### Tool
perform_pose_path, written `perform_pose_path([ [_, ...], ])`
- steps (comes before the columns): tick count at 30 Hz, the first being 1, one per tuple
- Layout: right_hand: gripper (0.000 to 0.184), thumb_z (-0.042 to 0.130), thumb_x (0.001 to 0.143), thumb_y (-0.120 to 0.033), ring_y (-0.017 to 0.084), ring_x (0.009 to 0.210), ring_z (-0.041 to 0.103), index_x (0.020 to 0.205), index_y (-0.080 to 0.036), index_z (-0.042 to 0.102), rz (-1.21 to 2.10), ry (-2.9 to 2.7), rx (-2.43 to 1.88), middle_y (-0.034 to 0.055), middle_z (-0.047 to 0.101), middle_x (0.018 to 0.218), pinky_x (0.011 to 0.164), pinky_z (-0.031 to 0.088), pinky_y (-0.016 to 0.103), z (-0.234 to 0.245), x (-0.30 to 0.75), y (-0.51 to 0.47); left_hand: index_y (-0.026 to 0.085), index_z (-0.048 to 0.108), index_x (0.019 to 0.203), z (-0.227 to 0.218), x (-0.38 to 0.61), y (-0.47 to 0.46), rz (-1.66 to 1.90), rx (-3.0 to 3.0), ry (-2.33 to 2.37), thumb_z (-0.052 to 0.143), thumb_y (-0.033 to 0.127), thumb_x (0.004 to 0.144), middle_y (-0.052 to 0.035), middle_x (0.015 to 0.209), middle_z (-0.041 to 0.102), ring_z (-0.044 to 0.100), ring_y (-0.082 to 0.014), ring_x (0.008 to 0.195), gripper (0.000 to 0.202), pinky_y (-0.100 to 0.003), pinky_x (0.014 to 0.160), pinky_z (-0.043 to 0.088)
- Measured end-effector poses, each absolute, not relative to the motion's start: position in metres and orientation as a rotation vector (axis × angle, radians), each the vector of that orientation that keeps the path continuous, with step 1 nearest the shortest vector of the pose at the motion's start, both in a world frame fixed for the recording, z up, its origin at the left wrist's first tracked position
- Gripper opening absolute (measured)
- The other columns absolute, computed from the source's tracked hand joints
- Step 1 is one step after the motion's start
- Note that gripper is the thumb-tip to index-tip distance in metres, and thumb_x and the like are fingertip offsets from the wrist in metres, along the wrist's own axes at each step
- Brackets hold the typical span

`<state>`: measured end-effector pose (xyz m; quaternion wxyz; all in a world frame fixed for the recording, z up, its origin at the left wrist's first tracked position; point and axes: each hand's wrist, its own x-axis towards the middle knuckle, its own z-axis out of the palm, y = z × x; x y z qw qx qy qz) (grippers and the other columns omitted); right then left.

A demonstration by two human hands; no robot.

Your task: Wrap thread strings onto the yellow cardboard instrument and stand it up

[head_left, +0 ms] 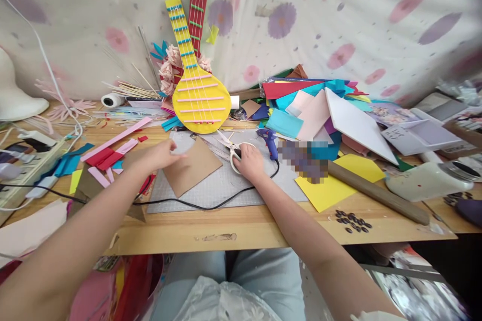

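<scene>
My left hand rests on the upper left edge of a brown cardboard piece that lies on a grey cutting mat; its fingers are stretched out. My right hand is curled around the white handles of a pair of scissors lying on the mat, blades pointing up and left. A blue glue gun stands just right of that hand, its black cable running across the mat.
A yellow paper guitar and a red one lean against the flowered cloth. Coloured paper sheets pile at the right, with a yellow sheet, a wooden roller and dark seeds. Pink and red strips lie left.
</scene>
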<state>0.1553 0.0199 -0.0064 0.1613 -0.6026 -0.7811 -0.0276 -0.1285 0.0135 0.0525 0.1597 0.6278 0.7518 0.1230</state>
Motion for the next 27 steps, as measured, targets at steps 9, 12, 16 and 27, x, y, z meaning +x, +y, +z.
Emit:
perform_pose_path([
  [9, 0.029, 0.044, 0.084, -0.042, 0.024, 0.095, 0.054, 0.093, -0.016, 0.052, -0.033, -2.157, -1.708, 0.0112, 0.062, 0.097, 0.081, 0.035, 0.031, -0.007, 0.155, 0.018, 0.01, 0.055, 0.104, 0.015, -0.064, 0.031, 0.181, 1.974, 2.341, 0.055, 0.072, 0.061, -0.0227, 0.109, 0.059, 0.051, -0.0383, 0.111, 0.076, -0.043, 0.09, 0.04],
  [12, 0.036, 0.043, 0.083, -0.05, 0.023, 0.091, 0.055, 0.092, -0.016, 0.051, 0.058, -2.136, -1.685, 0.0104, 0.062, 0.095, 0.077, 0.037, 0.03, 0.001, 0.157, 0.017, 0.015, 0.057, 0.088, 0.013, -0.06, 0.031, 0.304, 1.913, 2.243, 0.052, 0.07, 0.067, -0.0167, 0.098, 0.063, 0.056, -0.034, 0.101, 0.059, -0.04, 0.082, 0.043],
  [16, 0.04, 0.044, 0.081, -0.057, 0.018, 0.075, 0.055, 0.087, -0.018, 0.05, 0.456, -2.183, -1.625, 0.0054, 0.062, 0.085, 0.064, 0.036, 0.026, 0.026, 0.164, 0.024, 0.02, 0.05, 0.073, 0.022, -0.065, 0.027, 0.664, 1.888, 2.032, 0.041, 0.056, 0.082, -0.0055, 0.081, 0.06, 0.057, -0.0205, 0.079, 0.038, -0.031, 0.066, 0.041],
  [27, 0.042, 0.052, 0.076, -0.059, 0.011, 0.054, 0.05, 0.066, -0.02, 0.042, 1.595, -2.237, -0.975, -0.0028, 0.05, 0.056, 0.053, 0.042, 0.025, 0.075, 0.162, 0.044, 0.022, 0.048, 0.082, 0.054, -0.067, 0.015, 0.839, 1.913, 1.978, 0.038, 0.054, 0.084, -0.0029, 0.076, 0.057, 0.054, -0.0197, 0.07, 0.033, -0.029, 0.059, 0.035],
])
